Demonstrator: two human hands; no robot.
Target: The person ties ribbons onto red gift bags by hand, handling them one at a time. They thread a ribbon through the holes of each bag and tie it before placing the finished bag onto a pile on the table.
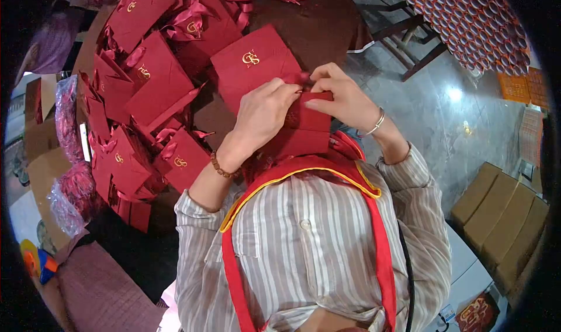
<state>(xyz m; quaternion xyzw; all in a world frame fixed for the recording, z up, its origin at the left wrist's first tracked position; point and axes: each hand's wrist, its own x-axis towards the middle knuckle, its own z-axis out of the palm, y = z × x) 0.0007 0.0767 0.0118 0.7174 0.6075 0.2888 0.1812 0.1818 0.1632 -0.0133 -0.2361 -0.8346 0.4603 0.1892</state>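
Note:
Both hands meet over a small red bag (310, 118) held close to the red apron. My left hand (266, 110), with a beaded bracelet at the wrist, pinches at the bag's top edge. My right hand (345, 98), wearing a metal bangle, has its thumb and fingers closed near the same edge, by a dark red ribbon (299, 79) that is partly blurred. Exactly what lies between the right fingertips is hard to make out. Just beyond the hands lies another red bag (255, 57) with a gold logo.
Many red gift bags with ribbons (155, 78) are heaped on the brown-covered table (298, 25) to the left. Plastic-wrapped ribbon bundles (70, 118) lie farther left. Cardboard boxes (499, 215) stand at right; a patterned surface (467, 22) is at upper right.

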